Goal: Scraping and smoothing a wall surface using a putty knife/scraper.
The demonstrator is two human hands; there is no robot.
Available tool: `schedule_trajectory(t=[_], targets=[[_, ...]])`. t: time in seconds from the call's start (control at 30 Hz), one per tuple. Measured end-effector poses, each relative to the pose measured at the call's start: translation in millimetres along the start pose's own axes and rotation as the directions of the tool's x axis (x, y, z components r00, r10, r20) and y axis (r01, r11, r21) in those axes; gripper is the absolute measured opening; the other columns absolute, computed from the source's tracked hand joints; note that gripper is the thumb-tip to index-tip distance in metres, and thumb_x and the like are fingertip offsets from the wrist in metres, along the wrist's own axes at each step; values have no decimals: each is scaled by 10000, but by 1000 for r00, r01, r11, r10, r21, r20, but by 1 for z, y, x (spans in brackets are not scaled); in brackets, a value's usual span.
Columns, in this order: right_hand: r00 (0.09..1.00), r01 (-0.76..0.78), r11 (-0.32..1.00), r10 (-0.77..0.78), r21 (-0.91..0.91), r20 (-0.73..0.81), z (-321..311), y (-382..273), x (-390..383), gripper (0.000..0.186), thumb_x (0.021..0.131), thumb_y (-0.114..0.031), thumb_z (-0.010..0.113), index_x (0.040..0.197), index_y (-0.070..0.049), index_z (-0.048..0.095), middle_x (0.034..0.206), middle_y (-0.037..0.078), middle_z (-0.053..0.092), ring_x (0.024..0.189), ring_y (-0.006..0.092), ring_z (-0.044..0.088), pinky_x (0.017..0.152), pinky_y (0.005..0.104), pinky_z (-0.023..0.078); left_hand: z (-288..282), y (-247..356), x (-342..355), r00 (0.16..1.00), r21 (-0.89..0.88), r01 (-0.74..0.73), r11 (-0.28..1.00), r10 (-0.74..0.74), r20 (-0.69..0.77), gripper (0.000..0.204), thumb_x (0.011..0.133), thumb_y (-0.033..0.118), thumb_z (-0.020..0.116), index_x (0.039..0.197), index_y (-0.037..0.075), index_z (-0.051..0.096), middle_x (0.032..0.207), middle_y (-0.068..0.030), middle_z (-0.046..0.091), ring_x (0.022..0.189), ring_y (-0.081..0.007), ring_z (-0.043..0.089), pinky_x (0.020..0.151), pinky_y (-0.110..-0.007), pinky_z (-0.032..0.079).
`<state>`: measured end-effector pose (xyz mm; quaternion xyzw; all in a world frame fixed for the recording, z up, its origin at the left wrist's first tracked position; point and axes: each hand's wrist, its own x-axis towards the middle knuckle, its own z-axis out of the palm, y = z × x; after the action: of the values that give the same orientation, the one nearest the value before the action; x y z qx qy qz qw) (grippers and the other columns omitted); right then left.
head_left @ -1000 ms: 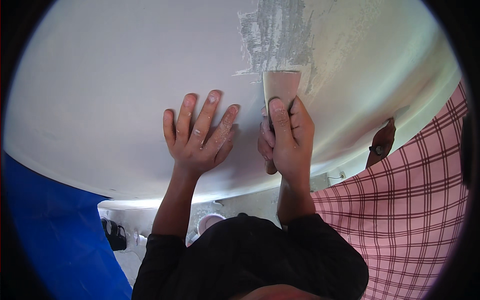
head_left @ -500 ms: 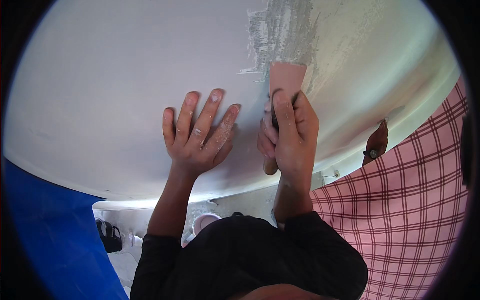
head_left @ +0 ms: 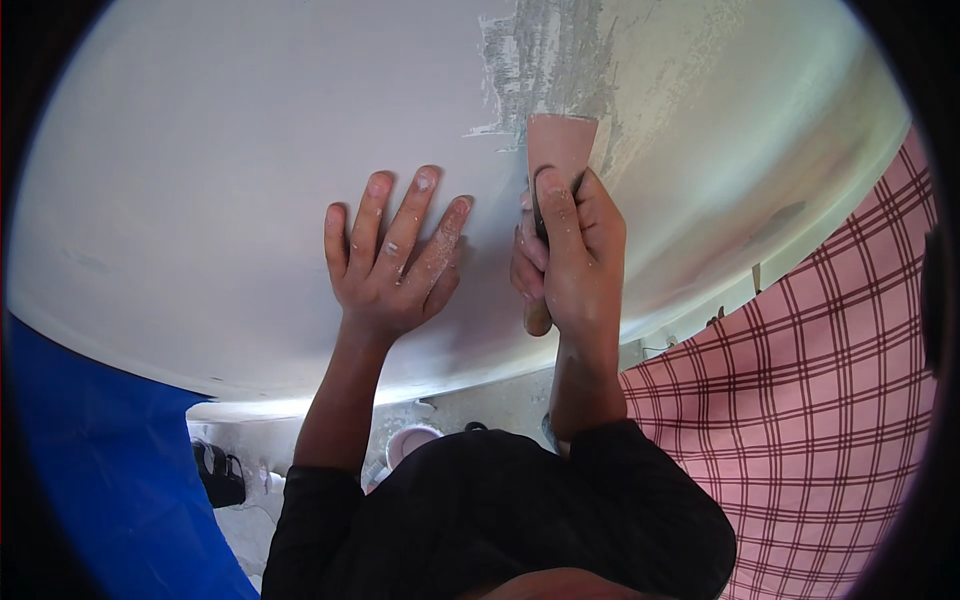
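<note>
1. Right hand (head_left: 582, 255) clasps the scraper (head_left: 560, 145) at the lower end of the grey patch (head_left: 555, 65);
2. left hand (head_left: 385, 280) spreads empty, seemingly against the white surface (head_left: 250, 120);
3. a tilted scraper could gouge that surface.

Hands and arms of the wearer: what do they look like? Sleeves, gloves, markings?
Dark, near-black sleeves, plain, ending short of the wrists; forearms bare. Left hand and right hand ungloved. White residue flecks the left fingers, most on the index; a few pale specks on the right. No watch, rings or cables visible.
</note>
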<state>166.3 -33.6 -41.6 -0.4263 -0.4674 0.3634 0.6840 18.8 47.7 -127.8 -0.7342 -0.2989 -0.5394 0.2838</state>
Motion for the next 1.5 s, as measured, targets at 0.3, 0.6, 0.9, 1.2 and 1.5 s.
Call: schedule_trajectory(t=[0.3, 0.6, 0.9, 1.2, 1.5], targets=[[1000, -18, 1000, 18, 0, -7, -3, 3, -2, 239, 1088, -254, 483, 1022, -27, 518, 612, -21, 424, 439, 38, 360, 381, 224, 317, 0, -1, 0, 1000, 5, 4, 1000, -4, 5, 361, 910, 287, 587, 1245, 317, 718, 1414, -11, 617, 1370, -297, 502, 1214, -511, 204], [999, -3, 999, 2, -46, -36, 3, 3, -5, 268, 1095, -232, 456, 897, -52, 459, 556, -9, 391, 381, 66, 334, 366, 236, 304, -4, 1, -2, 1000, 20, 9, 1000, -9, 0, 372, 903, 284, 585, 1249, 322, 717, 1428, -15, 605, 1376, -300, 495, 1212, -515, 204], [1000, -19, 1000, 18, 12, 12, -6, 4, -4, 257, 1088, -272, 488, 974, -41, 490, 601, -25, 425, 435, 40, 365, 382, 227, 315, -3, 4, -1, 1000, 20, 5, 1000, -5, -3, 362, 905, 270, 582, 1237, 311, 722, 1426, -14, 609, 1377, -301, 495, 1212, -514, 201], [999, 38, 995, -36, 87, -19, -14, 2, -1, 267, 1088, -277, 488, 968, -38, 490, 582, -15, 409, 402, 52, 356, 372, 234, 313, 4, 5, 0, 997, 29, -71, 997, 70, 13, 353, 965, 338, 557, 1273, 266, 713, 1467, -92, 564, 1422, -363, 437, 1226, -534, 155], [996, -89, 996, 89, 3, -21, -31, 7, -4, 297, 1085, -299, 492, 967, -26, 495, 580, -5, 411, 394, 60, 359, 361, 240, 318, 19, 12, 4, 1000, -24, -18, 1000, 18, 4, 356, 919, 300, 589, 1251, 300, 717, 1434, -25, 601, 1393, -304, 480, 1218, -516, 195]])
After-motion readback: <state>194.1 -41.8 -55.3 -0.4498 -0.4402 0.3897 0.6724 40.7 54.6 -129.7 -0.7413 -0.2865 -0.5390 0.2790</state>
